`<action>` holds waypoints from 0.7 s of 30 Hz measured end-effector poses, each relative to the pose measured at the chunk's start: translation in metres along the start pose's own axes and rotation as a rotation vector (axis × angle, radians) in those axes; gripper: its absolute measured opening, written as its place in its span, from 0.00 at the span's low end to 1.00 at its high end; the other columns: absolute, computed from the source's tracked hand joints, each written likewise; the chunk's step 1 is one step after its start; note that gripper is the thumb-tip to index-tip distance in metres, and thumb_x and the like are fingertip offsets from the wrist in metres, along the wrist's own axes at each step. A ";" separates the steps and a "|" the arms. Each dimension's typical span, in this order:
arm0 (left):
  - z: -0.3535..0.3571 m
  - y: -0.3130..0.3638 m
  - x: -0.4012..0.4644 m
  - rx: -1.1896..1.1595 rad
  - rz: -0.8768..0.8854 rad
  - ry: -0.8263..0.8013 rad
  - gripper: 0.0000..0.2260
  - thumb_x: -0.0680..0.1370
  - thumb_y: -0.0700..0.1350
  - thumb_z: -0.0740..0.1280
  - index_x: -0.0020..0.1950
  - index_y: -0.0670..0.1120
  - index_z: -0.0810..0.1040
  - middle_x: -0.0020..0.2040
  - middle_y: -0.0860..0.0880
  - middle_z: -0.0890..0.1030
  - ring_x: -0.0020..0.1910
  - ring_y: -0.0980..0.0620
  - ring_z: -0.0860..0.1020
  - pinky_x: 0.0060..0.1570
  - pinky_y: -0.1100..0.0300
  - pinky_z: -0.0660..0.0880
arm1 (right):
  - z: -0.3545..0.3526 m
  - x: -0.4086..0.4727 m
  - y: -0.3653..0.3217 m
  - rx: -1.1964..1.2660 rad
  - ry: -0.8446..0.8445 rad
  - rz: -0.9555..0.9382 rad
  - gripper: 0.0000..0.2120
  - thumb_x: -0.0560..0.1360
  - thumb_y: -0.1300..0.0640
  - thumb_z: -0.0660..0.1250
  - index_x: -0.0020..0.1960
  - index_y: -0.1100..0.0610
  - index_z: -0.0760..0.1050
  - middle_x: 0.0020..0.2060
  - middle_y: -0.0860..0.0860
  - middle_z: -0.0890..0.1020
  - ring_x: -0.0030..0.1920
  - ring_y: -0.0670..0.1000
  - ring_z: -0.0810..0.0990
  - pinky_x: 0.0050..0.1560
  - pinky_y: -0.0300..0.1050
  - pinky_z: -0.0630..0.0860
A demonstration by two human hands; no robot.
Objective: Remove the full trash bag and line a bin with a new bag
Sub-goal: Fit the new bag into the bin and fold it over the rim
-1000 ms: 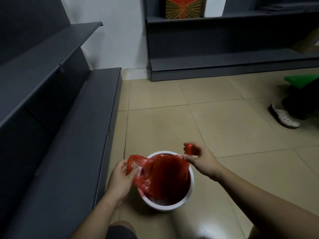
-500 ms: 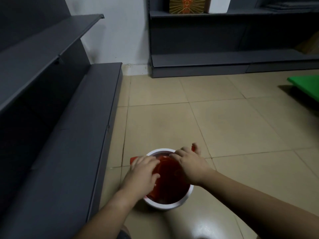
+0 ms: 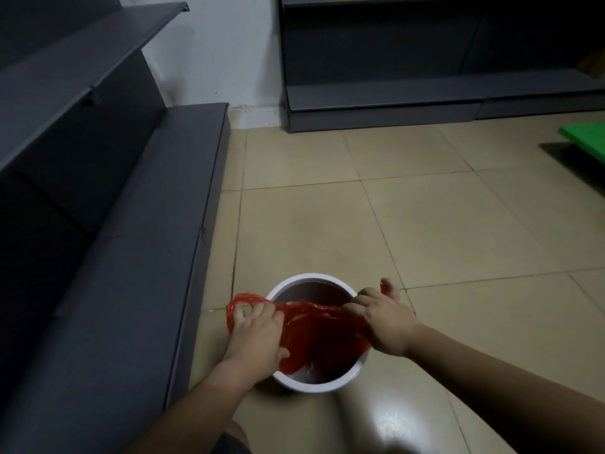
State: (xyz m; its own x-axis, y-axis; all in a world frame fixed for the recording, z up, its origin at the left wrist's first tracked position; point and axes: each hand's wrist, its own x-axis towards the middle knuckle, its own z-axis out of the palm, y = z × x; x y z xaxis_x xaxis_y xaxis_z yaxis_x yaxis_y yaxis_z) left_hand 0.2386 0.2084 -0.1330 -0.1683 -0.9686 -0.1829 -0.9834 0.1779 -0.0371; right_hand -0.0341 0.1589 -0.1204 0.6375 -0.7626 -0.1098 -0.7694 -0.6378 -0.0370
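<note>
A small round white bin [image 3: 312, 385] stands on the tiled floor near the bottom middle. A red plastic bag [image 3: 316, 335] sits partly inside it, its mouth stretched across the opening. My left hand [image 3: 258, 335] grips the bag's left edge at the bin's left rim, where a red handle loop sticks out to the left. My right hand [image 3: 386, 321] grips the bag's right edge over the right rim, with a bit of red showing past the fingertips. The far part of the bin's inside is uncovered.
Dark grey shelving [image 3: 108, 224] runs along the left, its low base close to the bin. More grey shelving [image 3: 425, 93] lines the far wall. A green object [image 3: 587, 139] lies at the right edge. Beige floor tiles [image 3: 425, 231] spread beyond the bin.
Both hands have pushed the bag lower into the bin and spread it toward the rims. The view has tilted down; the person's shoe at the right is out of sight.
</note>
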 end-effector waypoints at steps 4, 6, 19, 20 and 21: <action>0.007 -0.005 -0.006 -0.073 0.102 0.018 0.13 0.74 0.54 0.70 0.57 0.55 0.80 0.60 0.53 0.74 0.66 0.49 0.69 0.67 0.37 0.55 | 0.002 -0.006 0.003 0.098 -0.011 0.024 0.21 0.71 0.41 0.66 0.61 0.45 0.78 0.62 0.44 0.78 0.67 0.49 0.70 0.64 0.64 0.49; 0.009 -0.010 -0.009 -0.129 0.155 0.049 0.07 0.77 0.51 0.68 0.54 0.56 0.82 0.55 0.56 0.75 0.63 0.52 0.71 0.66 0.43 0.59 | 0.001 -0.009 0.003 0.102 -0.016 0.032 0.17 0.72 0.42 0.65 0.59 0.45 0.79 0.63 0.44 0.77 0.68 0.49 0.70 0.65 0.65 0.50; 0.002 -0.051 -0.014 -0.142 0.334 -0.001 0.08 0.81 0.54 0.62 0.55 0.56 0.80 0.54 0.58 0.82 0.57 0.55 0.75 0.68 0.47 0.57 | 0.009 -0.031 -0.007 0.048 0.103 -0.176 0.09 0.73 0.46 0.65 0.49 0.51 0.75 0.42 0.46 0.81 0.52 0.51 0.79 0.67 0.62 0.53; 0.001 -0.052 -0.013 -0.143 0.328 -0.004 0.08 0.81 0.55 0.62 0.55 0.57 0.80 0.55 0.58 0.82 0.57 0.56 0.75 0.69 0.47 0.57 | 0.009 -0.029 -0.008 0.041 0.048 -0.124 0.13 0.73 0.43 0.63 0.50 0.51 0.75 0.43 0.47 0.81 0.53 0.52 0.77 0.67 0.62 0.52; 0.000 -0.053 -0.013 -0.144 0.324 -0.008 0.08 0.81 0.55 0.62 0.55 0.57 0.80 0.55 0.58 0.82 0.58 0.56 0.75 0.69 0.47 0.56 | 0.011 -0.026 -0.009 0.021 0.007 -0.077 0.13 0.72 0.43 0.63 0.51 0.51 0.76 0.44 0.47 0.81 0.54 0.52 0.76 0.67 0.63 0.51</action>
State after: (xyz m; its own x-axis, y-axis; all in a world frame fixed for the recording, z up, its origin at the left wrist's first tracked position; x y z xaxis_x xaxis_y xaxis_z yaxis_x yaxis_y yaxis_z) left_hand 0.2928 0.2112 -0.1290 -0.4730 -0.8645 -0.1703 -0.8787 0.4487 0.1629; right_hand -0.0447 0.1859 -0.1280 0.6947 -0.7124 -0.0992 -0.7190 -0.6919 -0.0658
